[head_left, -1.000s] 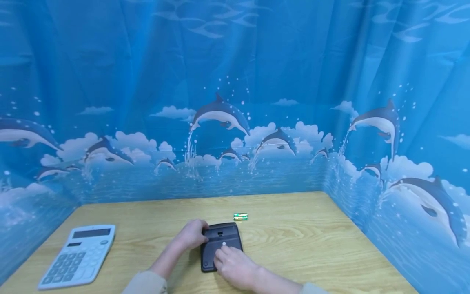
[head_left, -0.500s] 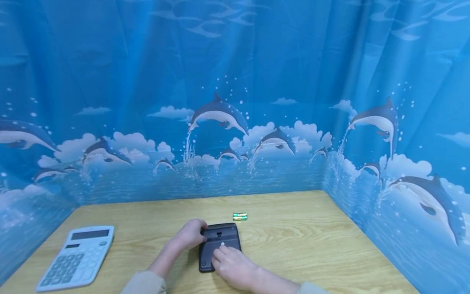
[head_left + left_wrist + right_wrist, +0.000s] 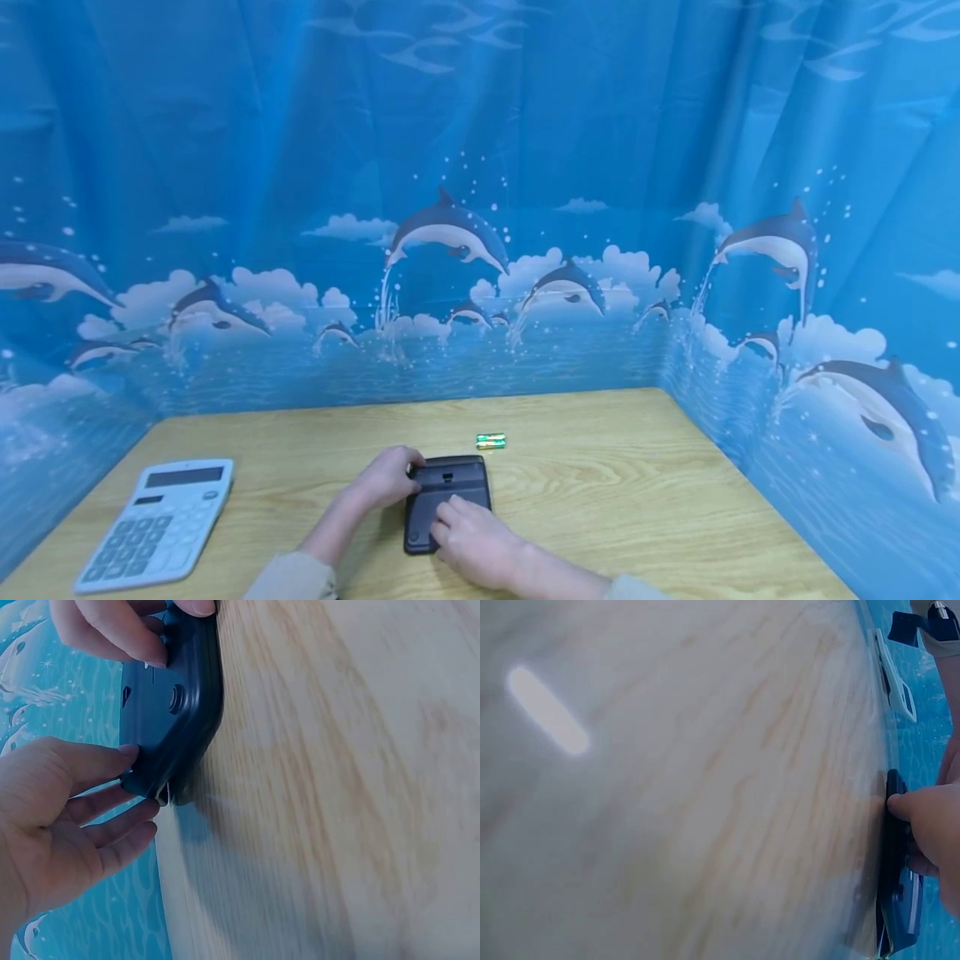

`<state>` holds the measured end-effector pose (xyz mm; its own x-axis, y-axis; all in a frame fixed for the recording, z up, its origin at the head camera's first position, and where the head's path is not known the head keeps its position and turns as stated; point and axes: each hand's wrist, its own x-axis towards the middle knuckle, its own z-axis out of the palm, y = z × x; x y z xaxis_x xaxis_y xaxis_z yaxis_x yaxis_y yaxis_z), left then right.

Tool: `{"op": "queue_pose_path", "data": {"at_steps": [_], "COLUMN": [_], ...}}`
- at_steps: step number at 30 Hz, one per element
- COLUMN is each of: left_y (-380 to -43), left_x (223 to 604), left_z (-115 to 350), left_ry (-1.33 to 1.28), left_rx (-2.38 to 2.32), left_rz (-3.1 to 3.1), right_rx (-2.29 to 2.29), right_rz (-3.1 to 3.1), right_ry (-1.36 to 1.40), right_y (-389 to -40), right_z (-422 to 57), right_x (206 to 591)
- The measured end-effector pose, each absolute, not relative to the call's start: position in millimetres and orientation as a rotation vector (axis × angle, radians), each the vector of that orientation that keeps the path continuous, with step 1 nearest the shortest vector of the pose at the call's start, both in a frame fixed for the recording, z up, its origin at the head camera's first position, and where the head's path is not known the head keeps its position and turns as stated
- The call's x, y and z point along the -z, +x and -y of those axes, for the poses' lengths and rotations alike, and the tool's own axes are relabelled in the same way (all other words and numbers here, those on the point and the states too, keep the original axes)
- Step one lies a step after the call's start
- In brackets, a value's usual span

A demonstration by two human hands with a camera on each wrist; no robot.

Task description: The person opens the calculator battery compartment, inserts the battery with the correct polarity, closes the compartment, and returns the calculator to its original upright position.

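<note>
A black calculator [image 3: 452,479] lies back side up on the table, with a small slot near its far end and a round foot [image 3: 177,699] at a corner. My left hand [image 3: 388,477] pinches its far left corner, thumb on the back and fingers under the edge, as the left wrist view shows. My right hand [image 3: 476,537] grips the near right part. Its thumb [image 3: 898,804] sits at the calculator's near edge while the fingers bend onto the back, covering part of it.
Two green batteries [image 3: 491,442] lie side by side just beyond the black calculator. A white calculator [image 3: 159,525] rests face up at the left of the wooden table [image 3: 637,492]. A blue dolphin-print curtain [image 3: 570,358] stands behind and at the sides.
A small white spot by the right fingertips, visible in the earlier frames, is now covered by the fingers. Both hands keep nearly the same places; the calculators and batteries stay put.
</note>
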<state>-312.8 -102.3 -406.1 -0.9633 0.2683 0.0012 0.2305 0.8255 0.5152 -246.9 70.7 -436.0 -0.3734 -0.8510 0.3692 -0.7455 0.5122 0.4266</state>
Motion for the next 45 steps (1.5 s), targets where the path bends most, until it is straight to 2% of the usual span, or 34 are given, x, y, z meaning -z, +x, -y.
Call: {"op": "queue_pose_path", "data": {"at_steps": [13, 28, 45], "left_y": [-307.6, -304.2, -300.9], "left_x": [410.0, 406.5, 406.6], "left_z": [105.9, 101.8, 101.8], "left_ry": [0.427, 0.374, 0.431], "left_rx": [-0.865, -0.827, -0.79], "left_rz": [-2.936, -2.943, -2.948], "right_rx": [-0.118, -0.383, -0.243], "right_rz": [2.411, 2.524, 2.61], "right_ry": [1.336, 1.039, 0.999], "right_y": [-255.1, -282.9, -309.3], "right_z": [-77.7, -92.6, -83.7], "right_x": [429.5, 414.7, 403.0]}}
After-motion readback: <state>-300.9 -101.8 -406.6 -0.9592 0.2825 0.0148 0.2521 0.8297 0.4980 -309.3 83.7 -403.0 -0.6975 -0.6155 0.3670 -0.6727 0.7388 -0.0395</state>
